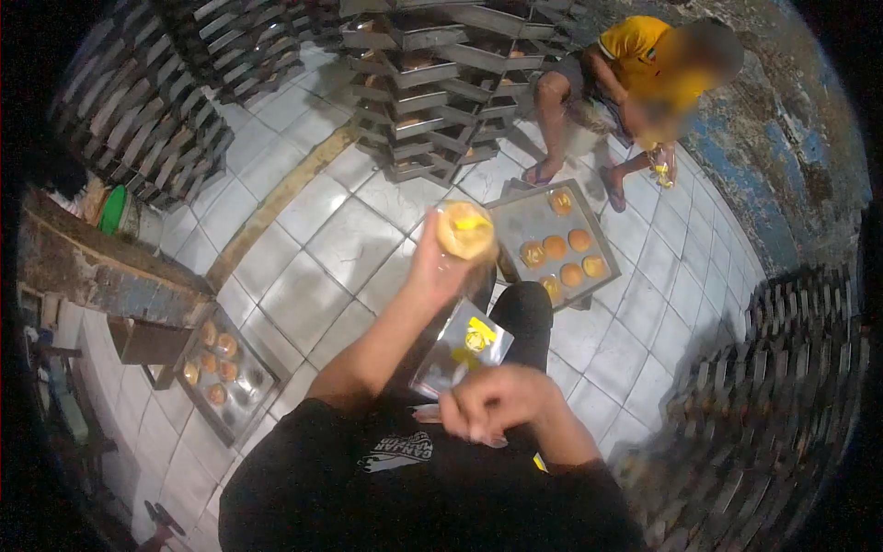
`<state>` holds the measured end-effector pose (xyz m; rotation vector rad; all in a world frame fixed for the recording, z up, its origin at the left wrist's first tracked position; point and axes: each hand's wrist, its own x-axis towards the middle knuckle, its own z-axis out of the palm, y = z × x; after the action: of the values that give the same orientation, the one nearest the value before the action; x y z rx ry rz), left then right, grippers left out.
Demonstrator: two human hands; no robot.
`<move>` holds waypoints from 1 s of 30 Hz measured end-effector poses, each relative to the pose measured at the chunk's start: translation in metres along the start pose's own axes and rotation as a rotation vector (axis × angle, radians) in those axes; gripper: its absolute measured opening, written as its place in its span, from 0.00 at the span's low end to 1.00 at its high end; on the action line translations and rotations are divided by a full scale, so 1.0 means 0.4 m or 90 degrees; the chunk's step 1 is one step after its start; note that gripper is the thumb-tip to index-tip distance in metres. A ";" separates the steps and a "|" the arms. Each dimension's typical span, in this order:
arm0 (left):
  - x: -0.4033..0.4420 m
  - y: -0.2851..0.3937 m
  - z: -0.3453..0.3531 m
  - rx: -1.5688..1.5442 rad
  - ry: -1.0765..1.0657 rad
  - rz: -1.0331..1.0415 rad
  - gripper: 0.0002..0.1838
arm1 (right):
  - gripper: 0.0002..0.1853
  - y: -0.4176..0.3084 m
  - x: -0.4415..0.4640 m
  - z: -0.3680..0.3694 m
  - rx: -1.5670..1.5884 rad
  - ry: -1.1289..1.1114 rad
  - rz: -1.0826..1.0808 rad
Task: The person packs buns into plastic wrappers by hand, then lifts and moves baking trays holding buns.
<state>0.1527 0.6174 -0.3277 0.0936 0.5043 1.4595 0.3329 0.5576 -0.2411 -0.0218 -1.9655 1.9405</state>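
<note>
My left hand [432, 269] is closed around a round golden bun [465, 230], raised in front of me. Clear plastic with a yellow print seems to cover the bun. Over my lap lie clear plastic bags [476, 337] with yellow printing. Just below them, near my black shirt, is my right hand [492, 403]. Its fingers are curled and a little blurred, and whatever they hold, if anything, cannot be made out.
A metal tray [602, 241] of buns, some wrapped, lies on the tiled floor ahead. Another bun tray [246, 401] sits at left. A person in a yellow shirt [635, 41] crouches at upper right, holding a wrapped item. Stacked metal trays [432, 92] stand around.
</note>
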 end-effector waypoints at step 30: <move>-0.131 0.001 -0.060 0.841 0.099 0.604 0.10 | 0.15 0.122 -0.045 -0.149 -0.067 0.718 0.251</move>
<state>0.1417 0.5613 -0.3347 1.4245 1.6363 1.7701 0.3539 0.6122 -0.2941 -1.2955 -1.2905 1.4318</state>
